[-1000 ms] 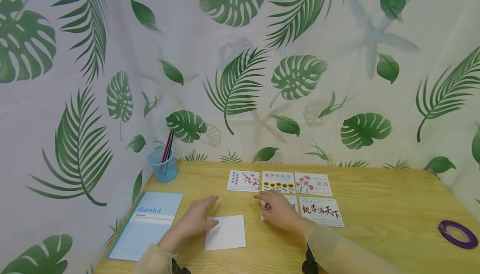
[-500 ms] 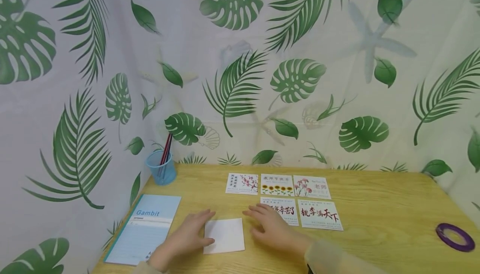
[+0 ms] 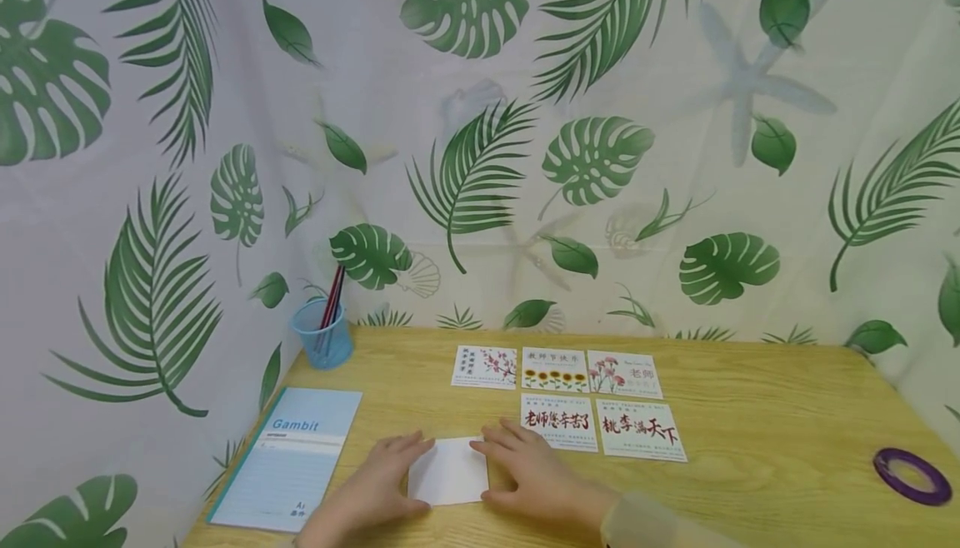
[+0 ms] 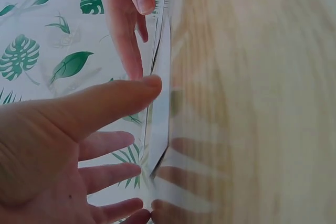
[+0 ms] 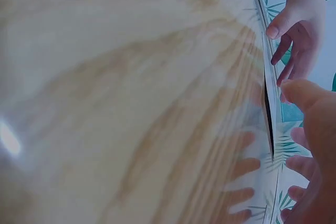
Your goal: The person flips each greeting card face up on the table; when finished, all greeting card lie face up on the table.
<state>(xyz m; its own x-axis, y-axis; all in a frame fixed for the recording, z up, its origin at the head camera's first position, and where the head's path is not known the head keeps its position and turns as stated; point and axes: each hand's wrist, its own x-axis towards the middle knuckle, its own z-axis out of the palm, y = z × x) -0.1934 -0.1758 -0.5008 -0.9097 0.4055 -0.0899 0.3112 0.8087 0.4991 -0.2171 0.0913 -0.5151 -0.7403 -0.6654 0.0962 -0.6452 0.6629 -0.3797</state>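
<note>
A plain white card lies on the wooden table between both hands in the head view. My left hand is at its left side, with the thumb by the near corner and the fingertips by the far corner. At the opposite side is my right hand, its fingertips reaching the far right corner and its thumb at the near right corner. Seen nearly edge-on in the left wrist view, the card meets the left thumb tip; the other fingers are spread. A dark gap shows under the card's edge in the right wrist view.
Printed greeting cards with flowers and Chinese lettering lie in two rows beyond, among them a sunflower card and a red-lettered card. A blue notebook lies left, a mesh pen cup behind it. A purple tape roll lies far right.
My right hand has come left and nearer, off the printed cards, to the white card's right edge. My left hand has shifted slightly nearer along the left edge.
</note>
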